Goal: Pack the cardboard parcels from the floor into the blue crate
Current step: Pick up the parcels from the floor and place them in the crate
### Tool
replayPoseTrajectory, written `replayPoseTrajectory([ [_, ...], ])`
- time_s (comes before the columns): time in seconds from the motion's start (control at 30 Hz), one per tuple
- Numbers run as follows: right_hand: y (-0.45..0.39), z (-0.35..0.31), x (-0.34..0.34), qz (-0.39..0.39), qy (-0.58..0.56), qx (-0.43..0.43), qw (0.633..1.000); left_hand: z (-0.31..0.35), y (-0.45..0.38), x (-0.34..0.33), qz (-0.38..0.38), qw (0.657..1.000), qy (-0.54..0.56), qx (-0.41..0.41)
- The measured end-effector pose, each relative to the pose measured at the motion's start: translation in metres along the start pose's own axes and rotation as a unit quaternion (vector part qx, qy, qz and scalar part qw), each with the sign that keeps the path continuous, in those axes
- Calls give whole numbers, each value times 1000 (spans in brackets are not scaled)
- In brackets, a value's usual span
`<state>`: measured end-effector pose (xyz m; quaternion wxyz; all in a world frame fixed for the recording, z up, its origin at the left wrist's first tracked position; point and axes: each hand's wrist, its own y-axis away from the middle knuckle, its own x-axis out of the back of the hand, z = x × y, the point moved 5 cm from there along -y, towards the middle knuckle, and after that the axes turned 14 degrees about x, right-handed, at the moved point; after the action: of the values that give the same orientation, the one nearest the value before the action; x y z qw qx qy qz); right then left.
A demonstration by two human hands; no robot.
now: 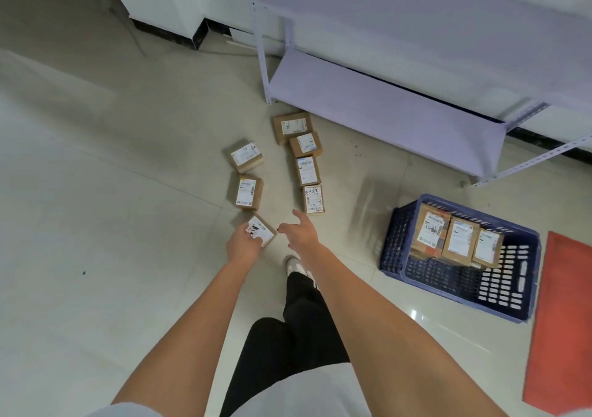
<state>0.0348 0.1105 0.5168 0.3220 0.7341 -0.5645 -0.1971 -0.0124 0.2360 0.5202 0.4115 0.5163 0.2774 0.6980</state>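
Several small cardboard parcels with white labels lie on the tiled floor in two rows. My left hand (pixel 244 244) grips the nearest parcel (pixel 263 232) of the left row. Beyond it lie a second parcel (pixel 246 193) and a third (pixel 246 156). My right hand (pixel 299 228) hovers open, fingers spread, just short of the nearest parcel (pixel 313 199) of the right row, holding nothing. The blue crate (pixel 461 283) stands on the floor to the right, with three parcels (pixel 458 240) upright along its far side.
A pale metal shelf rack (pixel 378 102) stands behind the parcels, its lowest shelf close above the floor. A red mat (pixel 560 323) lies right of the crate. My leg and shoe (pixel 296 266) are just behind my hands. Open floor spreads to the left.
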Motion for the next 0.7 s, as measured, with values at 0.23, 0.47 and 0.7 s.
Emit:
replayPoseTrajectory([
  [0.23,-84,5,-47,-6,33,-39,999,21,-96,23,-2,1000,-19,10],
  [0.47,-233,74,-95,-1,60,-56,997,16,-278,-17,-10,998,-66,-8],
  [0.7,-391,205,-139,-15,100,-54,993,-25,-475,-98,5,989,-134,-65],
])
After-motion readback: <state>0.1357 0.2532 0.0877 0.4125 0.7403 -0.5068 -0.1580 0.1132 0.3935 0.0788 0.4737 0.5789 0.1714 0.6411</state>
